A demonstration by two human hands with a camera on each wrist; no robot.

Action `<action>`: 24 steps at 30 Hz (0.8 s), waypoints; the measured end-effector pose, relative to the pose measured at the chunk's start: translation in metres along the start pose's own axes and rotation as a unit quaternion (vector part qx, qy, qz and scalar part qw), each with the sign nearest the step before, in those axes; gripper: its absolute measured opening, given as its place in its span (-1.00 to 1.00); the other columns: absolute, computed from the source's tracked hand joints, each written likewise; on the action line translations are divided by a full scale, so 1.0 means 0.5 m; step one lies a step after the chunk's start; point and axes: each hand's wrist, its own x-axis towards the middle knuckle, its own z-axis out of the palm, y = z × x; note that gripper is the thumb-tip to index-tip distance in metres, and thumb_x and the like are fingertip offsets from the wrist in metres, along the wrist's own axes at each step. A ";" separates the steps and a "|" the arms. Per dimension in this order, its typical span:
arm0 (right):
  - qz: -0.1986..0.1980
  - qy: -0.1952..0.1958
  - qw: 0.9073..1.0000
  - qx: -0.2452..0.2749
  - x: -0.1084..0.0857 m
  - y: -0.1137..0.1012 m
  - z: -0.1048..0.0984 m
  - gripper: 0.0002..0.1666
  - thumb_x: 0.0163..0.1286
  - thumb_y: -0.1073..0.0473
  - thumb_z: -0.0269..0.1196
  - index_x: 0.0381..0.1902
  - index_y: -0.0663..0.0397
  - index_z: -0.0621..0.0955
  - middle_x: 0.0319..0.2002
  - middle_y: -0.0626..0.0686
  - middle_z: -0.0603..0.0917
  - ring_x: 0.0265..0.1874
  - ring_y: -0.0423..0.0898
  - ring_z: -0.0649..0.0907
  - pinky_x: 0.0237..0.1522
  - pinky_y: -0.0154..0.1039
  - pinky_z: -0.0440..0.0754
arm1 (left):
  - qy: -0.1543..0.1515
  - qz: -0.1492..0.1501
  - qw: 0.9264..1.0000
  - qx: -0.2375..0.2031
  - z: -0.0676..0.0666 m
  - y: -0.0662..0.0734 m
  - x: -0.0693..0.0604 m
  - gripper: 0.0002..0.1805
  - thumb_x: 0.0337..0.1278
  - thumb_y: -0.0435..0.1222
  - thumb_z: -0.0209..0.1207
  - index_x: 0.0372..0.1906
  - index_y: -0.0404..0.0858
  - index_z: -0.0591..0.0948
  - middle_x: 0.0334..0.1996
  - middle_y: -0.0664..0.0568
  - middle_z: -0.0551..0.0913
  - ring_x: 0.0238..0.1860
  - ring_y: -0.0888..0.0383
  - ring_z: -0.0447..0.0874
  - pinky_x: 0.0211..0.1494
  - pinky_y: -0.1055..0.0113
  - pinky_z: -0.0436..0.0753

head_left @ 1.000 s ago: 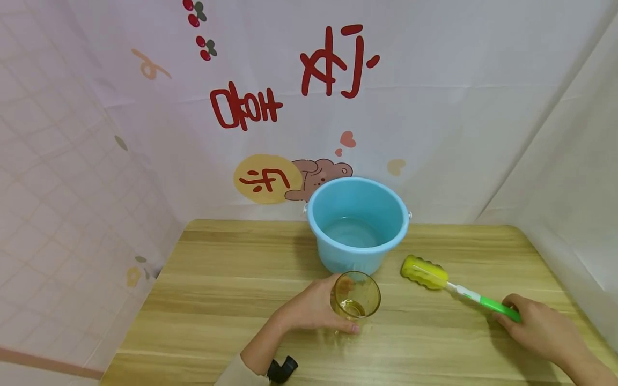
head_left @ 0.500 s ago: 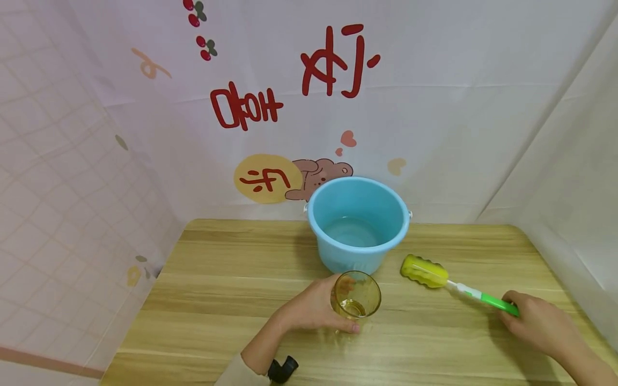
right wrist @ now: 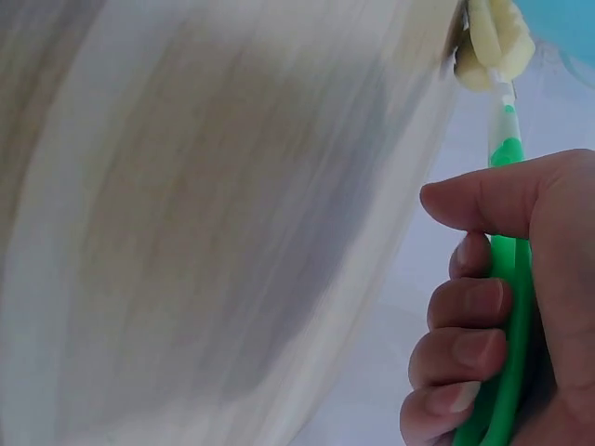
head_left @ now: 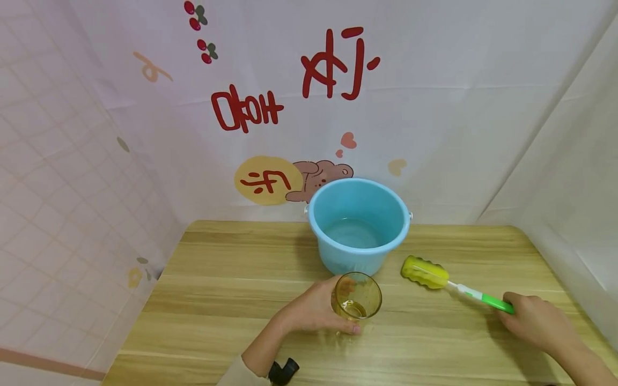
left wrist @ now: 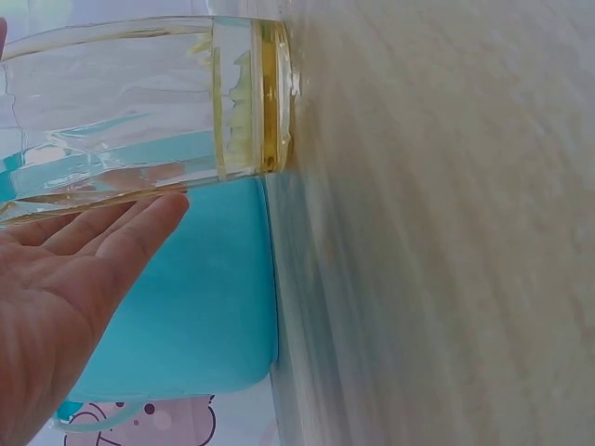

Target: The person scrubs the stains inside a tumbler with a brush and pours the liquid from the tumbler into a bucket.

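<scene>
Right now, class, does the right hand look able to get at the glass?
Probably yes: only table lies between the right hand and the glass, which the left hand holds from the opposite side. However, the right hand grips the brush and might need to release it.

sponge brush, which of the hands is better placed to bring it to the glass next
Right, I'd judge: the right hand grips the sponge brush by its green handle, while the left hand holds the glass.
</scene>
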 end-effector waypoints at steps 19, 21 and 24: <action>-0.013 -0.006 1.000 -0.006 0.016 -0.013 0.006 -0.50 0.44 0.11 0.34 -0.57 -0.10 0.28 -0.63 -0.12 0.19 -0.62 -0.13 0.29 -0.60 -0.20 0.22 | -0.001 -0.003 1.000 -0.005 0.001 -0.002 -0.001 -0.06 -0.11 -0.05 0.67 0.43 0.09 0.45 0.23 0.17 0.61 0.27 0.17 0.57 0.36 0.28 0.51; -0.012 -0.005 1.000 -0.007 0.016 -0.014 0.007 -0.49 0.45 0.09 0.33 -0.58 -0.10 0.27 -0.64 -0.12 0.18 -0.63 -0.14 0.28 -0.60 -0.20 0.21 | 0.000 -0.004 1.000 -0.003 0.001 -0.003 -0.002 -0.06 -0.12 -0.04 0.67 0.43 0.10 0.45 0.23 0.17 0.60 0.27 0.18 0.56 0.36 0.28 0.51; -0.013 0.001 1.000 -0.015 0.016 -0.014 0.008 -0.48 0.44 0.09 0.34 -0.59 -0.10 0.27 -0.65 -0.12 0.18 -0.63 -0.13 0.29 -0.60 -0.20 0.21 | -0.001 -0.005 1.000 -0.004 0.002 -0.003 -0.002 -0.05 -0.12 -0.04 0.67 0.43 0.10 0.44 0.24 0.17 0.60 0.28 0.18 0.56 0.37 0.27 0.51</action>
